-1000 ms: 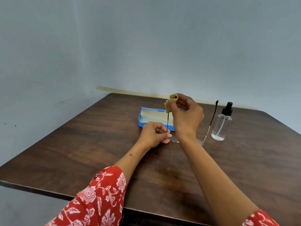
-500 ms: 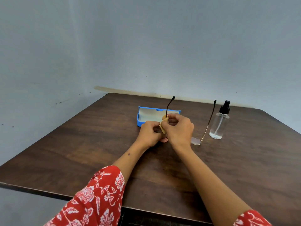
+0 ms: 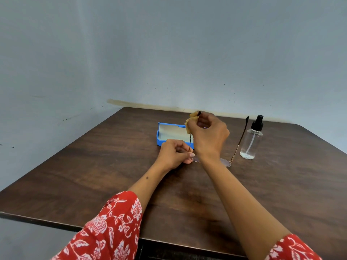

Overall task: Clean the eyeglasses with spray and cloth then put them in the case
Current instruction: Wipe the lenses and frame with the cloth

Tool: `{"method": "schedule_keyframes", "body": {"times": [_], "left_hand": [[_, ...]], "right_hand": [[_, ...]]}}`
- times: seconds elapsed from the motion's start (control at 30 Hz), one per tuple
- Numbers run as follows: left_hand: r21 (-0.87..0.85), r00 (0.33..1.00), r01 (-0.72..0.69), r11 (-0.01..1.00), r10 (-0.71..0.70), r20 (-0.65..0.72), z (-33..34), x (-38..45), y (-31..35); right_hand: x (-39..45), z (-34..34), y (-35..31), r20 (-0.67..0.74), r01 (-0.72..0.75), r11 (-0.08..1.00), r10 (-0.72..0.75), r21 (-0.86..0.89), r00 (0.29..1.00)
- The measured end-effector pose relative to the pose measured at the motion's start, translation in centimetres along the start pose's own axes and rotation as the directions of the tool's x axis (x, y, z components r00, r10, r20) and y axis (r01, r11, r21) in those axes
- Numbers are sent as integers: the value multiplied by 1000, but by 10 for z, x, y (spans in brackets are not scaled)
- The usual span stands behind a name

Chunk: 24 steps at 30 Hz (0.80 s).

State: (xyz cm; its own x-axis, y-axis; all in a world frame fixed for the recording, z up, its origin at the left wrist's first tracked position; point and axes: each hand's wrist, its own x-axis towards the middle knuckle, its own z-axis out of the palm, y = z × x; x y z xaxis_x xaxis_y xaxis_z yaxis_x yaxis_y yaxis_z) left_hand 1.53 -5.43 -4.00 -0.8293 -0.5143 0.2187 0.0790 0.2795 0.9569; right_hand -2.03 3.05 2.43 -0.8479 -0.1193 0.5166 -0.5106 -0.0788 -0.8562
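- Two forearms in red floral sleeves (image 3: pixel 112 228) reach out over a dark wooden table (image 3: pixel 78 181), seen from the person's own head.
- The left hand (image 3: pixel 175 153) is closed in a pinch low on the eyeglasses (image 3: pixel 225 162), at the hinge end of the near temple arm, apparently to pin the frame so it cannot skate while it is rubbed.
- The eyeglasses stand lenses-down on the table between the two wrists, both temple arms pointing up; one lens shows just right of the right wrist, the other is mostly hidden behind the hands.
- The right hand (image 3: pixel 208 134) is closed around a small tan cloth (image 3: pixel 191 121), folded over the top of the left temple arm, whose dark tip pokes out above the fingers; the grip suggests the arm is being wiped along its length.
- The other temple arm rises free, close beside the spray bottle (image 3: pixel 250 143), which stands upright with a little clear liquid at the bottom, within easy reach on the right.
- Behind the hands the blue case (image 3: pixel 159 136) lies open and empty as far as can be seen, ready for the final step, which is not yet begun.
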Motion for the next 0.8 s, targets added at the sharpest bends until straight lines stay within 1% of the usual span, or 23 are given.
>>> {"method": "schedule_keyframes", "body": {"times": [0.17, 0.37, 0.47, 0.53, 0.6, 0.67, 0.7, 0.8], "left_hand": [[-13, 1000, 17, 1000, -18, -4, -1, 2, -2], [-29, 999, 32, 999, -32, -5, -1, 3, -3], [-40, 999, 38, 998, -38, 3, -1, 5, -5], [-50, 999, 35, 998, -35, 4, -1, 5, -6], [-62, 1000, 30, 998, -31, -1, -2, 5, -6], [-63, 999, 32, 998, -32, -8, -1, 4, -6], [-66, 999, 30, 997, -31, -9, -1, 4, -5], [-55, 1000, 13, 998, -14, -8, 2, 2, -4]], "right_hand": [[1, -2, -10, -56, -5, 992, 12, 129, 998], [2, -9, -21, -74, 25, 984, -12, 174, 997], [7, -23, -34, -38, 49, 981, -42, 188, 998], [14, -42, -38, 31, 41, 991, -46, 126, 998], [20, -68, -33, 92, 7, 1000, -7, 2, 996], [23, -96, -19, 135, -70, 979, 97, -193, 986], [23, -108, -8, 153, -120, 959, 163, -257, 975], [22, -130, 16, 213, -254, 909, 334, -332, 918]]}}
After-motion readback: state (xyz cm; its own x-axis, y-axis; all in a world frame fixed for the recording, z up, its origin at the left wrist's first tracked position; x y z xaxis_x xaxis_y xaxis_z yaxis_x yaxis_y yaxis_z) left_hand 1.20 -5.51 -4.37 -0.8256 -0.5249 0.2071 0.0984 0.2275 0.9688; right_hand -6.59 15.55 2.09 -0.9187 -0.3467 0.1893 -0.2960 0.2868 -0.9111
